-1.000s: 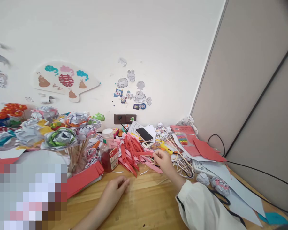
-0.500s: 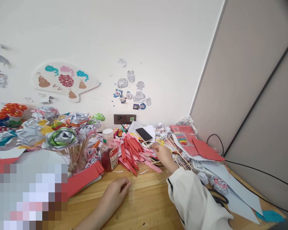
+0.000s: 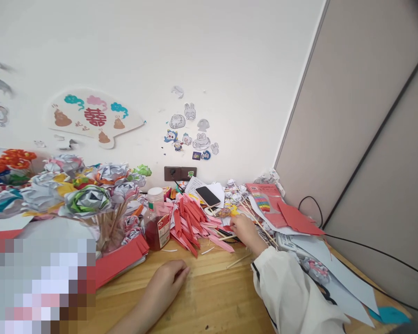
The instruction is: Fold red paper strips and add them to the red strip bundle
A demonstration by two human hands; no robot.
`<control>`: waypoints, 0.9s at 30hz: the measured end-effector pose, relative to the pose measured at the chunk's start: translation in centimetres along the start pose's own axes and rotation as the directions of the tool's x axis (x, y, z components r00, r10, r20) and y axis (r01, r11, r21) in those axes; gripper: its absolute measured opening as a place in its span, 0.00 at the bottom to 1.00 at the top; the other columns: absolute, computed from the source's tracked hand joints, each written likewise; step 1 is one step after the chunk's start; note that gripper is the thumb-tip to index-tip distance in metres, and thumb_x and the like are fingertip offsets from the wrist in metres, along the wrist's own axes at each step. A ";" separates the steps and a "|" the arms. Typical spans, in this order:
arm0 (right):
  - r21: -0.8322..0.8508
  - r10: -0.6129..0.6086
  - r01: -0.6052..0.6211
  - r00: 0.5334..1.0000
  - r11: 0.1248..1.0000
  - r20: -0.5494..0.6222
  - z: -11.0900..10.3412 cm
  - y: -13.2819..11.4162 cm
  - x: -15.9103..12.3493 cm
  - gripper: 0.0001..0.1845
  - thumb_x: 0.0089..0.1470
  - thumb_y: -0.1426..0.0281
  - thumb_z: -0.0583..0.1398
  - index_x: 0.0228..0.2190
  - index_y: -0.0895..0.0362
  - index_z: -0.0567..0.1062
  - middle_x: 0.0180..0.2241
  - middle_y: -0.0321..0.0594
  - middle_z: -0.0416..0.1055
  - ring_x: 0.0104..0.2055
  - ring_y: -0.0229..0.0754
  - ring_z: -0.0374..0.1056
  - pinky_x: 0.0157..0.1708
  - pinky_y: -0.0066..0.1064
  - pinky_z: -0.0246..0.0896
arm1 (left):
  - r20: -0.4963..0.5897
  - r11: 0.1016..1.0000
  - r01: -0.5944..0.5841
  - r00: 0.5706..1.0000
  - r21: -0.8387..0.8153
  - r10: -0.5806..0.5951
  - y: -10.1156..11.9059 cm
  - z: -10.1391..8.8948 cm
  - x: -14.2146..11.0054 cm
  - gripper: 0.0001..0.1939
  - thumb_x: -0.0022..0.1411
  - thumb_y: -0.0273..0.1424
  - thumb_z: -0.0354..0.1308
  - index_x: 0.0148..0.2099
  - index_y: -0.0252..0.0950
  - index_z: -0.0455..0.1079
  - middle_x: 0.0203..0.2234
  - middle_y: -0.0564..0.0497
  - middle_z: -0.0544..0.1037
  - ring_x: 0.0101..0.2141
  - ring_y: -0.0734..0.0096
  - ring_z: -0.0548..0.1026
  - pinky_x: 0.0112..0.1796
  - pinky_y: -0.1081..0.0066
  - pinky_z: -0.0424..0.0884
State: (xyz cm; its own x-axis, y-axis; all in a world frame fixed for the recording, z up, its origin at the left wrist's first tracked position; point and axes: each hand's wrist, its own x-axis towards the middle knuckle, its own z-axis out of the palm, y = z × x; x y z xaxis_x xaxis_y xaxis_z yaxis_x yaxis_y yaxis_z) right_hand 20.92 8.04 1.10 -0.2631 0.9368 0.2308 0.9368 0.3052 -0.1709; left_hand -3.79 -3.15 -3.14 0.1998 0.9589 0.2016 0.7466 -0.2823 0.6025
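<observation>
My left hand rests on the wooden table, its fingers curled in and nothing showing in them. Further off, my right hand reaches down into the clutter, fingers bent together; whatever the tips touch is hidden. Close to those fingertips lie thin wooden sticks, some dark slender objects and a yellow paper piece. Left of them spreads a heap of folded red and pink paper strips. A black phone lies behind, on white paper.
A bottle of reddish liquid stands left of the strips. Paper flowers crowd the left side, above a red paper stack. Red sheets, white sheets and a black cable lie at right.
My right hand has shifted a little to the right and nearer to me, uncovering the yellow paper. The left hand stays in place.
</observation>
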 end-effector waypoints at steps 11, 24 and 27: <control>0.841 -0.367 0.059 0.914 0.538 0.171 4.5 -7.1 -3.7 0.09 0.51 0.65 0.59 0.30 0.58 0.73 0.24 0.34 0.70 0.25 0.35 0.64 0.24 0.23 0.56 | -0.102 0.948 -0.029 0.995 -0.316 -0.003 0.0 0.1 0.4 0.12 0.52 0.38 0.52 0.36 0.38 0.70 0.28 0.49 0.78 0.31 0.64 0.74 0.35 0.68 0.68; 0.873 -0.324 0.012 0.931 0.488 0.168 4.7 -7.8 -5.2 0.06 0.49 0.69 0.60 0.30 0.59 0.76 0.25 0.35 0.71 0.27 0.35 0.65 0.27 0.24 0.57 | -0.032 0.856 0.094 0.991 -0.509 -0.127 0.1 0.3 0.6 0.20 0.50 0.48 0.53 0.26 0.35 0.67 0.19 0.53 0.71 0.24 0.68 0.69 0.28 0.70 0.65; 0.776 -0.311 0.194 0.950 0.601 0.004 3.9 -8.3 -5.5 0.05 0.50 0.71 0.61 0.32 0.57 0.77 0.29 0.36 0.73 0.31 0.37 0.66 0.31 0.25 0.57 | 0.047 0.780 0.153 0.987 -0.607 -0.156 0.2 0.3 0.7 0.22 0.48 0.51 0.55 0.26 0.35 0.68 0.18 0.54 0.71 0.21 0.70 0.68 0.25 0.71 0.65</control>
State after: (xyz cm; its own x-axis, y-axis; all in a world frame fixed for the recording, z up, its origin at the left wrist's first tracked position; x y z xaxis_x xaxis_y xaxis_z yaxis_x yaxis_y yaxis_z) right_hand 13.72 1.07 -2.48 -0.5424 0.7959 0.2690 0.3328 0.4976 -0.8010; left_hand -3.29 -2.51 -3.13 0.1101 0.9916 0.0684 0.2281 -0.0922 0.9693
